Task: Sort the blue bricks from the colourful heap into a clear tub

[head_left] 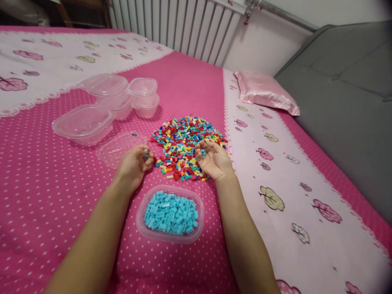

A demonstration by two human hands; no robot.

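Observation:
A mixed heap of small building bricks point(186, 132) in red, blue, yellow and other colours lies on the bed. At its left edge, my left hand point(134, 165) is closed, with a small light-blue brick point(146, 153) showing at the fingertips. Over the heap's right side, my right hand point(214, 160) is turned palm up with curled fingers around a few light-blue bricks point(203, 153). Between my forearms stands a clear plastic container point(200, 222) filled with light-blue bricks point(170, 214).
A clear lid point(113, 149) lies flat left of the heap, with a dark-blue piece near its far edge. Further left stand several clear lidded containers point(84, 122). A pink pillow point(263, 92), a grey headboard point(343, 81) and a white radiator point(180, 28) are beyond.

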